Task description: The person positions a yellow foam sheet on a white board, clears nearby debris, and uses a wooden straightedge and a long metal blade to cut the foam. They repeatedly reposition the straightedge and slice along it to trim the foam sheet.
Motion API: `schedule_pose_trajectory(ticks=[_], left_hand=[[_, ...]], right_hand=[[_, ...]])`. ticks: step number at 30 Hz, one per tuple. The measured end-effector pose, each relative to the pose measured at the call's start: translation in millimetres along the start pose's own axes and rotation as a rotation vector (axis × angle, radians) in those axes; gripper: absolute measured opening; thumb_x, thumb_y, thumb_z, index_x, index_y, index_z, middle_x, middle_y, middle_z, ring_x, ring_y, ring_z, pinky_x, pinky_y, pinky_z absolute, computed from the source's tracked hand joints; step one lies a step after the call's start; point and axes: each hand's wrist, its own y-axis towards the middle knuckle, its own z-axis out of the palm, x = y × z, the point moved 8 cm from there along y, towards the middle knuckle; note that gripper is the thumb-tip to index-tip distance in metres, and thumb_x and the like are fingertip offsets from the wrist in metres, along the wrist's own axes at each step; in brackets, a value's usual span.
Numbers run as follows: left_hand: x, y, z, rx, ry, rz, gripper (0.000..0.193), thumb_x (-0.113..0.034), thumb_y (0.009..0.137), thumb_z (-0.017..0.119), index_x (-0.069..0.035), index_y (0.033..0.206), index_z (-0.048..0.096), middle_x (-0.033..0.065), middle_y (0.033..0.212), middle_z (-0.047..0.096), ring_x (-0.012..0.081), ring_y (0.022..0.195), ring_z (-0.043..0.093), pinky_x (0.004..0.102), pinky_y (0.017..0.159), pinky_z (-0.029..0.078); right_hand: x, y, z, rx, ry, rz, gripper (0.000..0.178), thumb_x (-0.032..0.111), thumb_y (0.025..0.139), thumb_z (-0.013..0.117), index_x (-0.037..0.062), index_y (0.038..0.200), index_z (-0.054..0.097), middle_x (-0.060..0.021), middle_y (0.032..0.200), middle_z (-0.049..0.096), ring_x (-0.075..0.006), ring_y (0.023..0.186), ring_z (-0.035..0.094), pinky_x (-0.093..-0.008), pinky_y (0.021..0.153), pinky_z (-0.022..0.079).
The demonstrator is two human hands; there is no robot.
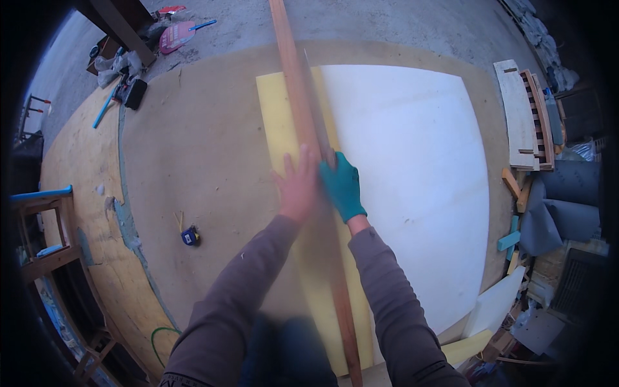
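Both hands close beside each other on the wooden bar (293,71), about midway along its visible length. Left hand (298,186): bare, blurred, laid over the bar with fingers spread. Right hand (343,188): teal glove, fingers curled against the bar's right edge; whether they close on the bar itself or on something small there, cannot tell. Step in hand, judged: steadying or lining up the bar along the yellow strip (274,116) beneath it. Next move would seem to call for even pressure from the left palm and a guiding right hand, so that the bar does not skew. Wooden bar: long, slim, red-brown, plain at its far part, with a darker face along its right side; middle portion blurred, so surface detail there is uncertain. It lies lengthwise on the yellow strip, which shows on both sides of it; the picture's edge cuts it off at the top and apparently at the bottom too. Right of the bar, beyond the strip's margin: broad white sheet (412,193), faintly marked. Left of the bar, well apart: dark blue tape measure (190,235) on the brown ground sheet (193,129). Farther off, right of the bar past the white sheet: pale slotted board (521,122). Farthest, left of the bar's upper end: red paddle-shaped item (175,37) on the grey floor (238,29).
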Motion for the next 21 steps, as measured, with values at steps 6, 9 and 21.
schedule_pose_trajectory(ticks=[6,9,21], left_hand=[[1,0,-4,0.017,-0.033,-0.005,0.089,-0.021,0.089,0.070,-0.005,0.165,0.025,0.0095,0.176,0.010,0.0537,0.154,0.023,0.0860,0.107,0.027],[-1,-3,-8,0.042,-0.065,0.000,0.093,-0.018,0.086,0.075,-0.004,0.164,0.026,0.0094,0.176,0.008,0.0542,0.154,0.021,0.0861,0.107,0.027],[-1,-1,-6,0.132,-0.031,-0.003,0.098,-0.023,0.084,0.077,-0.011,0.166,0.024,0.0064,0.177,0.007,0.0511,0.154,0.024,0.0849,0.108,0.029]], right_hand=[[1,57,21,-0.045,-0.027,-0.060,0.036,0.034,0.097,0.063,-0.0011,0.106,0.063,-0.0254,0.094,0.072,-0.0454,0.086,0.069,-0.0494,0.074,0.053],[-14,86,36,0.010,-0.012,0.085,0.036,0.033,0.095,0.064,-0.0019,0.100,0.062,-0.0244,0.092,0.072,-0.0442,0.085,0.070,-0.0501,0.075,0.053],[-1,81,35,0.196,-0.248,0.055,0.031,0.034,0.100,0.056,0.0063,0.113,0.063,-0.0252,0.111,0.072,-0.0483,0.101,0.068,-0.0526,0.083,0.057]])
